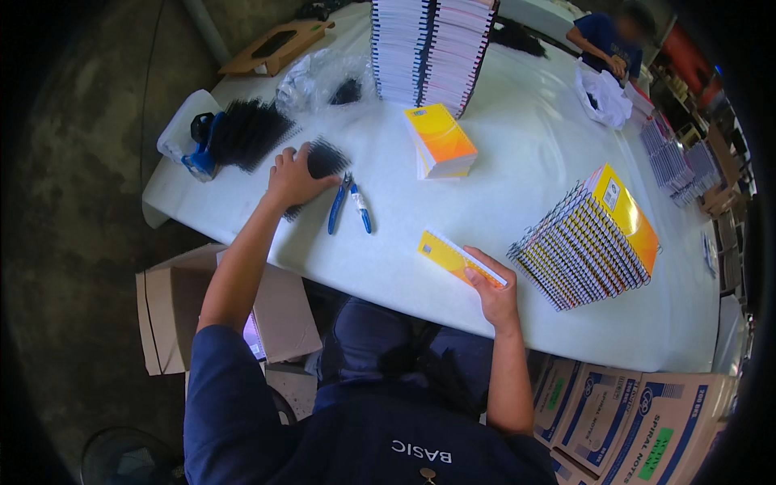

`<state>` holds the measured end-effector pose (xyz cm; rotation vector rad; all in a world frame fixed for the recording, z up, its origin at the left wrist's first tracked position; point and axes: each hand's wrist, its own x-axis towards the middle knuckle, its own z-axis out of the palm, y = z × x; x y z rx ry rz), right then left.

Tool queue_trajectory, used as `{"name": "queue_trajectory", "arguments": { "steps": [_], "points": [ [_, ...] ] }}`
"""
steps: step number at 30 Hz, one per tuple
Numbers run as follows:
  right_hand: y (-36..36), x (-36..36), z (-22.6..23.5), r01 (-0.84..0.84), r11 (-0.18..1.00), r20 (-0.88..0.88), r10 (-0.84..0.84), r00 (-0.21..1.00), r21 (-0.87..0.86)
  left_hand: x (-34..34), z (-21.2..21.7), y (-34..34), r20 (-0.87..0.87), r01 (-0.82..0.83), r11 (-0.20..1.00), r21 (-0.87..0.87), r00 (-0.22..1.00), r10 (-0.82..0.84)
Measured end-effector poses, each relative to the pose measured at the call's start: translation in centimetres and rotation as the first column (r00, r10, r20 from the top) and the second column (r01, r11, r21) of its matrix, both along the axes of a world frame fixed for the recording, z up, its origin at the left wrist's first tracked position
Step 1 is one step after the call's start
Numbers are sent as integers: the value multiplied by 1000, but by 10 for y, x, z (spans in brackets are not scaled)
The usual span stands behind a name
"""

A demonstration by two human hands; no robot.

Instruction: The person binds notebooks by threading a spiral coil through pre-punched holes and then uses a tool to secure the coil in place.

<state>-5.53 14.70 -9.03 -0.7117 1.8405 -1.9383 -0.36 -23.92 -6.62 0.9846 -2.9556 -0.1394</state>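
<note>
My right hand (pixel 495 301) is closed around one end of a thin yellow-orange notebook (pixel 443 252), held at a slant over the near table edge, a row of holes along its white-edged side. My left hand (pixel 296 179) rests, fingers apart, on a small pile of black spiral binding coils (pixel 326 155). Just right of that pile lie blue-handled pliers (pixel 339 204) and a blue-and-white pen-like tool (pixel 360 210). Beyond them sits a stack of yellow notebooks without coils (pixel 444 144). A tall pile of coil-bound yellow notebooks (pixel 586 238) stands to the right of my right hand.
Tall stacks of bound books (pixel 432 52) rise at the back of the white table (pixel 485 202). A larger coil heap (pixel 249 133), a clear plastic bag (pixel 323 85) and a blue tape dispenser (pixel 202 153) lie left. Cartons (pixel 622 420) stand below; another person (pixel 610 44) sits far right.
</note>
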Motion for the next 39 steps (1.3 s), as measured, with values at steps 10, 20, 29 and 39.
{"name": "queue_trajectory", "arguments": {
  "steps": [10,20,29,39],
  "points": [
    [2,-2,-1,19,999,-31,-18,999,27,2,10,31,45,3,1000,29,999,-4],
    [-2,-3,1,2,1000,-22,-2,1000,21,4,49,19,-316,487,-11,873,584,748],
    [3,0,-3,-1,999,15,0,1000,34,-28,-27,114,-183,419,-174,891,683,707],
    [-4,-2,0,-25,999,26,26,999,-40,-45,2,-4,-222,725,124,678,40,974]
  ]
}}
